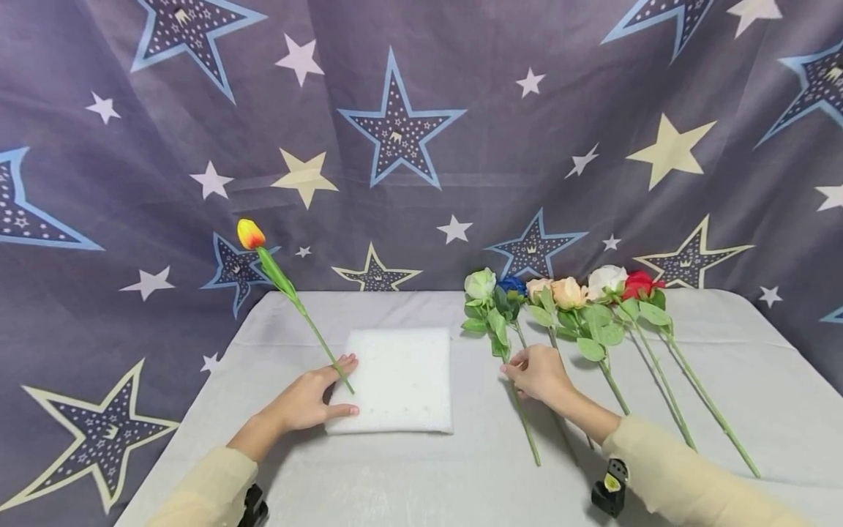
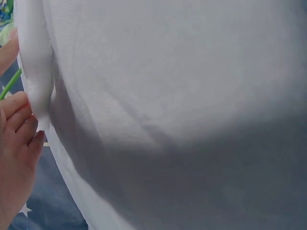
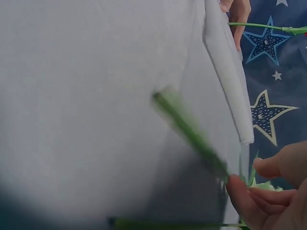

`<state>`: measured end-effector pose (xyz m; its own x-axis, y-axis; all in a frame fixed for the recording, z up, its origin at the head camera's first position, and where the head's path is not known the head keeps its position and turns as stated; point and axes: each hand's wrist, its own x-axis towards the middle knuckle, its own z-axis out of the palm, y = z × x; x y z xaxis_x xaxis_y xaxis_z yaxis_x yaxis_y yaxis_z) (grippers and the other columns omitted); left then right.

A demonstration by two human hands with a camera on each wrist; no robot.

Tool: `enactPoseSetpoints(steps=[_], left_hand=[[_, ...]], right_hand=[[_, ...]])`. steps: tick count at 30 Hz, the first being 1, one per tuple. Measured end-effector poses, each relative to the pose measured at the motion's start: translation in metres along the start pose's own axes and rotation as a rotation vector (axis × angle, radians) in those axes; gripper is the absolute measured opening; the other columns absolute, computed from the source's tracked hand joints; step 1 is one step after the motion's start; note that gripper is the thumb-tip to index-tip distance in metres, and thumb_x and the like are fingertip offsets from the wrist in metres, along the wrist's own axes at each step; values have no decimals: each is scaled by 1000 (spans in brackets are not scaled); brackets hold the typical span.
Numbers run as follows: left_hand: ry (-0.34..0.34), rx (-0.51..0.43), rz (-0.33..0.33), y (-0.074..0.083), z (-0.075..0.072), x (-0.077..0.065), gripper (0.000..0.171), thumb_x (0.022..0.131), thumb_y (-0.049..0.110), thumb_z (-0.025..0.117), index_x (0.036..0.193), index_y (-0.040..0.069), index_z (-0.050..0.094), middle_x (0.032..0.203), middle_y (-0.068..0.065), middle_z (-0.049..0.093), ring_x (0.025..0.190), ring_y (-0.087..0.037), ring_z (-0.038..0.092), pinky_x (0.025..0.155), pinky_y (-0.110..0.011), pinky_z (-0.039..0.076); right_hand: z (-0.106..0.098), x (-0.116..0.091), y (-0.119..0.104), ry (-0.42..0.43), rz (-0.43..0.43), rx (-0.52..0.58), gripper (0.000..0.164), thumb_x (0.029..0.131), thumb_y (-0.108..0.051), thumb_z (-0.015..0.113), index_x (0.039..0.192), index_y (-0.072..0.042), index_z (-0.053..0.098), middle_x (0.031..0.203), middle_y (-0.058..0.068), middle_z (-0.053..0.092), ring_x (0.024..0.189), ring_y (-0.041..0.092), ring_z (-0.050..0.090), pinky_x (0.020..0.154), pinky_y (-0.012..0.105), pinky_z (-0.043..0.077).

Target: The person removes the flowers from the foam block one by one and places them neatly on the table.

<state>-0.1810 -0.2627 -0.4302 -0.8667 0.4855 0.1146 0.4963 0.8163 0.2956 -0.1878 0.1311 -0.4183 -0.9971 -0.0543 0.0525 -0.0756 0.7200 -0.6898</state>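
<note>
A white foam block [image 1: 405, 384] lies flat on the table. My left hand [image 1: 299, 401] rests on its left side, with thumb and fingers spread and fairly straight. Between them an orange-yellow tulip [image 1: 251, 233] stands with its stem's lower end at the foam, leaning to the left. To the right of the block, my right hand [image 1: 541, 375] pinches the stem of a pale green rose [image 1: 480, 284] below its leaves. The stem's lower part [image 3: 189, 134] looks blurred in the right wrist view, pointing away from the fingers.
Beside the right hand lie a blue rose [image 1: 512, 285], two peach roses [image 1: 569, 293], a white rose [image 1: 607, 282] and a red rose [image 1: 640, 284], blooms toward the back. A pale cloth covers the table [image 1: 388, 476]. Behind hangs a star-patterned curtain [image 1: 494, 176].
</note>
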Motion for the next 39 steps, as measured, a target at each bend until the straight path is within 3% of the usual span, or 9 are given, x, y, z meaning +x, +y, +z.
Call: enactPoseSetpoints(steps=[5,10,15,24,31,39], left_hand=[[-14,-10,-8,0,-2,-1,86,75,56,68,140,5,43,145,-11,42,133,-32,41,110,-49,34],[-26,-7,-11,0,-2,-1,85,76,54,69,140,6,42,146,-10,41,134,-31,40,111,-48,33],[-11,-3,2,1,-2,0,84,76,54,69,139,5,44,145,-11,42,133,-32,41,110,-48,34],[-34,-14,-21,2,-3,-1,85,75,55,68,140,6,43,146,-10,41,134,-31,40,111,-48,33],[-23,-13,-27,1,-4,-3,84,75,55,69,140,7,43,146,-10,42,134,-31,41,110,-48,34],[-44,-17,-34,2,-5,-2,84,76,55,68,141,7,42,147,-10,41,134,-31,40,111,-48,33]], right_hand=[[-3,5,-5,104,-168,-92,17,81,-17,72,81,0,71,62,7,68,46,9,55,43,22,46],[-3,12,-16,144,-228,-117,15,81,-19,73,78,-4,72,68,7,69,58,13,61,53,26,52],[2,21,-32,110,-223,-71,18,82,-21,71,84,-3,73,75,9,72,66,18,66,61,30,56],[21,35,-68,72,-266,-4,13,81,-20,72,81,-7,74,74,5,72,67,16,67,61,27,54],[39,41,-104,-16,-258,62,11,82,-20,72,85,-9,74,76,3,73,67,12,65,63,23,54],[65,46,-129,-115,-329,143,17,82,-18,72,94,-5,74,81,6,74,74,17,68,65,19,53]])
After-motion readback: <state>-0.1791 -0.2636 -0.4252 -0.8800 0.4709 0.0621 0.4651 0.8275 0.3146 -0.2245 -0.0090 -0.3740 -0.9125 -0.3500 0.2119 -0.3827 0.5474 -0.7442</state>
